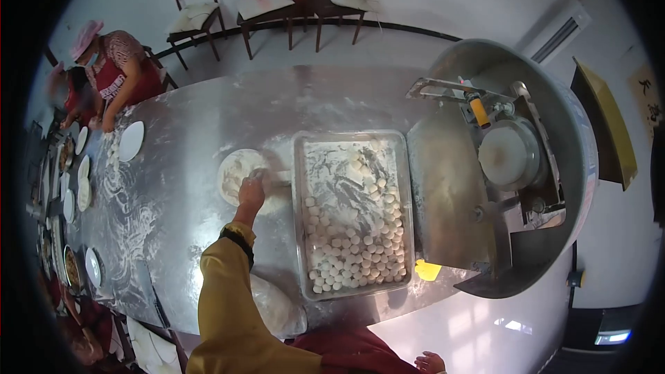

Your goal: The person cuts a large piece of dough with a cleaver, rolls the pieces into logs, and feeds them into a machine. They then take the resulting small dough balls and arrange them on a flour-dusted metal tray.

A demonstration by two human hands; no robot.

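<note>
My left hand (pixel 251 192) is over the right side of a round bowl of white flour (pixel 235 173) on the steel table. Its fingers look drawn together, and what they hold, if anything, is too small to make out. To the right of the bowl lies a rectangular tray (pixel 300 235) dusted with flour. Many small round dough pieces (pixel 357 253) are gathered in its lower and right parts. My right hand (pixel 431 362) hangs low at the bottom edge, away from the table, its fingers apart and holding nothing visible.
A large metal machine (pixel 450 194) stands right of the tray, with a yellow scraper-like piece (pixel 427 270) near its base. A clear bag (pixel 277 305) lies beside my sleeve. Plates (pixel 131 141) and co-workers (pixel 128 69) are at left; chairs (pixel 263 3) line the wall.
</note>
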